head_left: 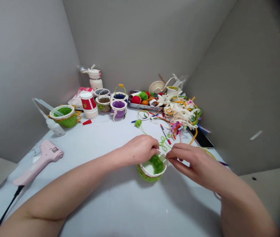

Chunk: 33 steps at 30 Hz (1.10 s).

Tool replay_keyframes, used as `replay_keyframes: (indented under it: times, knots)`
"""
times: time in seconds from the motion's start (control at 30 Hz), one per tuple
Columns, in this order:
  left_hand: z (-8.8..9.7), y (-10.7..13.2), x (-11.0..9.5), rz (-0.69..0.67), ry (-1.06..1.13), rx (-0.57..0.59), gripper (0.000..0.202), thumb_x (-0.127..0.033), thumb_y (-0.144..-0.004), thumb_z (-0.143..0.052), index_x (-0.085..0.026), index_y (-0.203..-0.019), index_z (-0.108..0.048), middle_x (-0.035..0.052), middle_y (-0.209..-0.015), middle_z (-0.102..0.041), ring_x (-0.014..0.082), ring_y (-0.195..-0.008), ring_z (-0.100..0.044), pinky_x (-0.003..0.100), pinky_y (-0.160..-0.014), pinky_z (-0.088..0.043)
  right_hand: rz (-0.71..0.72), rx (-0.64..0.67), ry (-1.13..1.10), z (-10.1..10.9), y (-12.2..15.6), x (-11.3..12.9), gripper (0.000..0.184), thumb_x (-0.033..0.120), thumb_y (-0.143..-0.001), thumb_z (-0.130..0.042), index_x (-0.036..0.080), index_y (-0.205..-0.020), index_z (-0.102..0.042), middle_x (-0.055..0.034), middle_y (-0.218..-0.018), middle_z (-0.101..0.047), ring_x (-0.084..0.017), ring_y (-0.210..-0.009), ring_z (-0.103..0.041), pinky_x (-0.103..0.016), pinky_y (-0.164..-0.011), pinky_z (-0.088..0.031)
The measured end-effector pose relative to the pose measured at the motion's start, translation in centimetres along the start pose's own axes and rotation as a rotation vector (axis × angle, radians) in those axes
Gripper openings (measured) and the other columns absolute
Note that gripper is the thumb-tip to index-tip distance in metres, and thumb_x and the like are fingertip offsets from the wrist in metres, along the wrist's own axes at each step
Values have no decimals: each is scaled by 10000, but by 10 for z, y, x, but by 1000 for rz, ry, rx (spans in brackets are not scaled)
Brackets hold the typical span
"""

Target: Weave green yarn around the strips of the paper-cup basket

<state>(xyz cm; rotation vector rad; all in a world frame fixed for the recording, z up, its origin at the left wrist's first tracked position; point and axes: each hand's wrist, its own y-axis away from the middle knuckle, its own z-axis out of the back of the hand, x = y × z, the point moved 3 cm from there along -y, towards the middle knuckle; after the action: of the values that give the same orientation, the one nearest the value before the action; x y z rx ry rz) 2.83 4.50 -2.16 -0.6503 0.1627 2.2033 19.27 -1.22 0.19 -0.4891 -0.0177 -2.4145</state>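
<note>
In the middle of the table is a small cup (150,178) with green yarn around its outside and a white rim. Green yarn also shows inside it. My left hand (140,149) is closed on the far rim, thumb and fingers pinched together. At the right side of the rim, my right hand (191,160) is also pinched closed; what lies between its fingertips is too small to make out. Just beyond the hands, loose green yarn (164,143) lies in loops, its strand leading towards a little green yarn ball (138,123).
A pink glue gun (37,163) lies at left, near a glue bottle (55,127) and a green basket (68,120). Several small pots, including a purple one (118,109), stand behind. Yarn scraps (183,112), a pen (165,134) and a phone (201,138) are at right.
</note>
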Motion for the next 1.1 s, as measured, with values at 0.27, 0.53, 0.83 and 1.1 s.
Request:
replay_keyframes:
  times: [0.27,0.53,0.83,1.1]
  knots:
    - [3,0,-3,15,3,26,183,-245,-855,-514,-171,-862,-682,43,-877,-697,166,-813,-601,270,-728,-428,-60,-43,-62,-2,10,-7,199,258,-938,-450,218,-931,-645,-66,-875,-637,-170,-789,-583,-279,-684,-437]
    - [4,1,-4,24,-41,42,180,-225,-851,-499,-182,-864,-673,36,-881,-691,171,-827,-599,273,-733,-427,-143,77,-121,-22,5,-18,179,206,-889,-485,198,-822,-650,-22,-755,-640,-138,-658,-552,-237,-603,-404]
    - [23,14,-10,143,-274,110,172,-155,-787,-448,-165,-797,-619,60,-800,-663,194,-737,-590,287,-624,-395,-207,-71,-272,-50,-16,-25,200,213,-899,-453,174,-877,-648,-36,-838,-666,-152,-746,-582,-230,-649,-418]
    - [15,4,-4,2,-10,65,234,-213,-777,-538,-202,-992,-631,26,-981,-674,171,-894,-597,265,-759,-433,-207,-60,-295,-53,-17,-22,229,267,-920,-454,165,-791,-614,-4,-727,-614,-137,-668,-529,-227,-598,-373]
